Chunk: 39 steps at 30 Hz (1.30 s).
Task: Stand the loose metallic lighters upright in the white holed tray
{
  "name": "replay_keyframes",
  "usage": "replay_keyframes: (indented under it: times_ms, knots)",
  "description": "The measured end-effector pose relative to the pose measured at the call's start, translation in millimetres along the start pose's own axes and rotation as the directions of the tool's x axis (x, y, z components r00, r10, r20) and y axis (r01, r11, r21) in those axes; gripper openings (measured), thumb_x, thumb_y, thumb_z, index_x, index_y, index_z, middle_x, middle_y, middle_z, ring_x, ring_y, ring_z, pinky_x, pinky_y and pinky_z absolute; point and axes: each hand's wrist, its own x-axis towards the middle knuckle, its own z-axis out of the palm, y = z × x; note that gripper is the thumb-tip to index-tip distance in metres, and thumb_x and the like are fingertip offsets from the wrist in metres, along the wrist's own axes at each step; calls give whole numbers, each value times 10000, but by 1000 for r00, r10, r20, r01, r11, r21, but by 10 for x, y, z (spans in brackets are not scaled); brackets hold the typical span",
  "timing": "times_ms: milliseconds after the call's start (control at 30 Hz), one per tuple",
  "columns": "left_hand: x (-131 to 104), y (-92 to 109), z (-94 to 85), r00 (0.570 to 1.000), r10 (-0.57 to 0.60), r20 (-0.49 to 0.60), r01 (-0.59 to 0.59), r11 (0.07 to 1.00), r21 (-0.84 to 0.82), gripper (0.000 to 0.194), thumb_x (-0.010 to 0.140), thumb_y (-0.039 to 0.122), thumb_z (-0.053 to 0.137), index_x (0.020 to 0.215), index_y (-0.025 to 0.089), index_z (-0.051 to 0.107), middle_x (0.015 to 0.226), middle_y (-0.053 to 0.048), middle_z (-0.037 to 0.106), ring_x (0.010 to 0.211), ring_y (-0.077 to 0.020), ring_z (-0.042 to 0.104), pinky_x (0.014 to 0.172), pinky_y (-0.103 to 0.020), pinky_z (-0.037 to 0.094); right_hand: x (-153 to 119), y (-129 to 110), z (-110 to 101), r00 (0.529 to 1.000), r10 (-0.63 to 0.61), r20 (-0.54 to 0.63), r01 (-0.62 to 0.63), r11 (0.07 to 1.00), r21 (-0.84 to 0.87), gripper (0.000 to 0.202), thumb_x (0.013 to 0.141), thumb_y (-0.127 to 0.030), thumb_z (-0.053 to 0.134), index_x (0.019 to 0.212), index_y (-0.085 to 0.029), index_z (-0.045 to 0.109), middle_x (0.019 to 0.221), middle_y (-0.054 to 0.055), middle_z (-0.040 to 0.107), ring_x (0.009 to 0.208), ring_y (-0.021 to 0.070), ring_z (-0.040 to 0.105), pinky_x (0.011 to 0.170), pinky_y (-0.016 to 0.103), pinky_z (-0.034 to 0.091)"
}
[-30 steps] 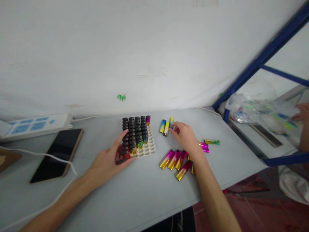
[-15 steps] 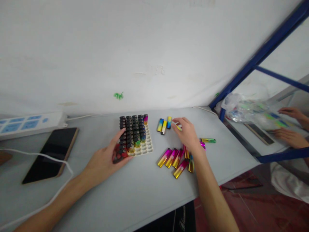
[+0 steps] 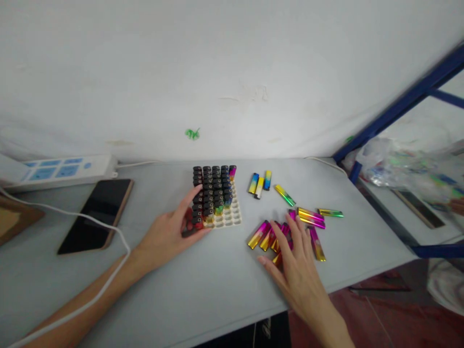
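A white holed tray [image 3: 235, 218] stands on the table, with rows of black-topped lighters [image 3: 207, 187] upright in it. A single magenta lighter [image 3: 232, 172] stands at its back right corner. My left hand [image 3: 170, 237] grips the tray's front left corner, its fingers partly hidden by the lighters. Spread fingers of my right hand [image 3: 295, 263] rest over a loose pile of magenta-and-gold lighters [image 3: 258, 235], covering some of them. Behind the pile lie blue, yellow and white lighters [image 3: 253, 183] and a yellow-green lighter [image 3: 284, 195]. Another green-gold lighter [image 3: 330, 212] lies farther right.
On the left are a dark phone [image 3: 96, 217], a white power strip [image 3: 65, 171] and a white cable [image 3: 68, 212] crossing my left forearm. A white wall closes off the back. At the right stands a blue metal frame [image 3: 398, 106], with plastic bags [image 3: 380, 157] beyond it.
My right hand has moved toward me, from behind the pile onto it, with its fingers spread. A yellow-green lighter now lies where that hand was. The view has shifted left.
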Motion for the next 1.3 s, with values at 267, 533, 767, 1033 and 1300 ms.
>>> replay_keyframes:
  times_ms: [267,533,767,1033,1300]
  knots:
    - [28,8,-33,1000,-4,5,4,1000,-10,1032,941,654,710,1781,286,237,752,29,699,506,-206,632,517,-311,486,544,59,214,1000,-8,-11,8,999,-33,643,1079,-605,621,1605,-236,595,1696,232,506,1684,516,269,1284,792,325]
    - [25,-29,-10,1000,-7,2,7,1000,25,1058,939,703,671,1781,254,213,727,53,669,503,-205,606,539,-305,489,728,49,245,997,-56,-60,57,998,0,587,1080,-559,651,1514,-164,644,1445,227,670,1479,430,565,1323,746,311]
    - [48,82,-63,996,-82,37,80,995,55,1087,927,685,641,1781,178,199,702,66,626,527,-197,597,577,-296,478,919,88,104,983,113,-147,-28,876,482,537,961,-513,816,1420,-244,741,1527,190,617,1330,364,690,1236,625,511]
    - [36,88,-71,999,-40,11,40,999,23,1040,939,683,645,1766,196,244,677,81,614,514,-191,600,550,-275,463,1754,-71,-108,947,267,177,-156,-100,983,466,820,-574,926,1128,-236,836,1073,69,829,1121,273,780,1133,482,589]
    - [0,-22,-1,999,38,-11,-38,999,3,974,978,623,683,1767,236,264,703,63,650,506,-178,607,521,-273,471,2009,-108,295,958,223,179,-181,-10,983,717,723,-452,992,1371,-312,719,1145,35,830,914,205,779,927,399,631]
